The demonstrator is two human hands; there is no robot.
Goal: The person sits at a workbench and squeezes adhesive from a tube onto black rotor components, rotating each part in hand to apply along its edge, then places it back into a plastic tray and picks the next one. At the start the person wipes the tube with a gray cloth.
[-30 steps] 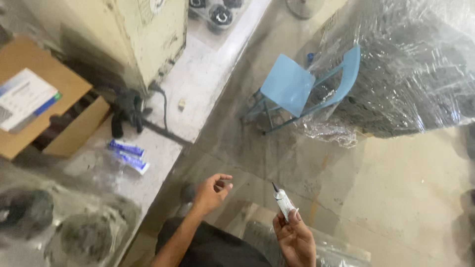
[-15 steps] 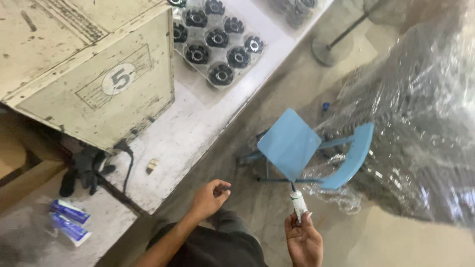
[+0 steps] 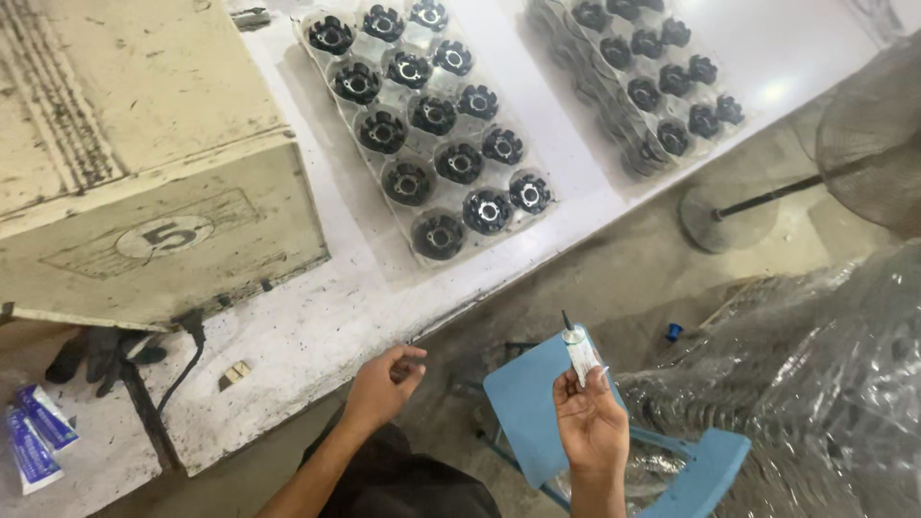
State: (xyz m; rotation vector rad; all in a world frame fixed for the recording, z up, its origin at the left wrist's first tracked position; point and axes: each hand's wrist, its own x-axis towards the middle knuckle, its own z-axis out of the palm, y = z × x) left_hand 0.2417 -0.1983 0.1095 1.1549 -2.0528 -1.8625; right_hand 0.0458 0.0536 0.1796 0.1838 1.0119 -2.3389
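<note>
My right hand (image 3: 590,422) holds a small white tube (image 3: 579,350) upright, its dark thin nozzle pointing up. My left hand (image 3: 384,384) hovers by the white bench's front edge (image 3: 422,321), fingers curled together as if pinching something tiny; what it holds, if anything, is too small to tell. On the bench just beyond lies a clear plastic tray (image 3: 537,216) filled with several black round parts with metal centres.
A second tray of black parts (image 3: 662,86) lies farther right. A worn cream machine box (image 3: 144,163) stands left, with a black cable (image 3: 187,341) and two blue-white tubes (image 3: 34,441). A blue chair (image 3: 537,412), a plastic-wrapped stack (image 3: 825,384) and a fan (image 3: 863,153) stand right.
The view has swung up and over the bench, so the trays now fill the top. Both hands keep their pose, with the tube still upright in the right hand.
</note>
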